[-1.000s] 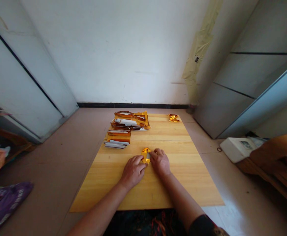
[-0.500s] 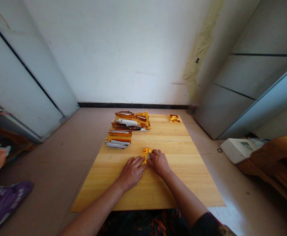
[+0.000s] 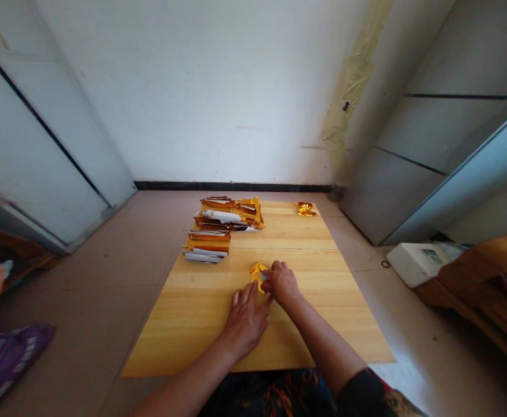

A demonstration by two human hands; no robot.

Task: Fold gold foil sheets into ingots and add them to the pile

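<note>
A small piece of gold foil paper [image 3: 257, 274], with a pale grey patch on its right side, lies on the wooden table [image 3: 318, 324] between my hands. My left hand [image 3: 247, 319] is stretched out, its fingertips pressing on the near edge of the foil paper. Bent fingers of my right hand [image 3: 284, 282] close on the right edge of the paper, partly covering it. Farther back at the left are stacks of folded gold and white paper [image 3: 212, 236], several pieces standing side by side.
Crumpled gold foil [image 3: 306, 209] lies at the table's far right corner. A white wall [image 3: 218, 98] rises behind the table. A grey cabinet [image 3: 409, 168] and a white box [image 3: 414, 263] are at the right; a purple bag [image 3: 16, 365] is on the floor at the left.
My left hand has shifted right and toward me, from the left side of the foil paper to its near edge. The right hand stays at the paper's right edge.
</note>
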